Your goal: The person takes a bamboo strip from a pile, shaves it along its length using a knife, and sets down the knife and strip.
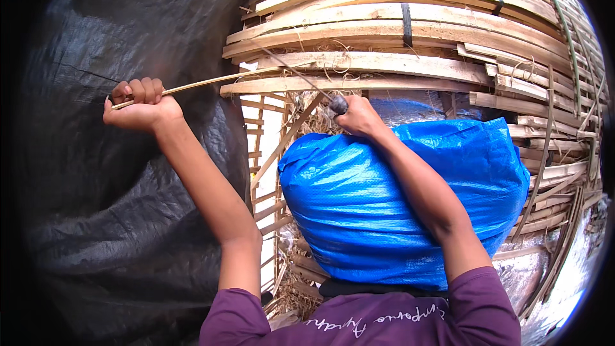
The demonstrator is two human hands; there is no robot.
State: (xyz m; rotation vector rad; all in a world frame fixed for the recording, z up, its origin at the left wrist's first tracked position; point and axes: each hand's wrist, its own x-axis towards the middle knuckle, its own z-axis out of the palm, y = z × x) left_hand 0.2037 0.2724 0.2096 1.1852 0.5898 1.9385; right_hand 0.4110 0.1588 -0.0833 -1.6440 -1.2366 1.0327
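White script (375,322) on purple shirt (384,336); left grip (144,99) holds strip (214,81)

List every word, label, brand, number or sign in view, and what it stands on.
Purple shirt: white script lettering across the front; I won't copy out its wording.
Blue sheet, black sheet, wooden strips: no lettering that I can make out.
Dark-handled tool in the right hand: any marking is too small to read.
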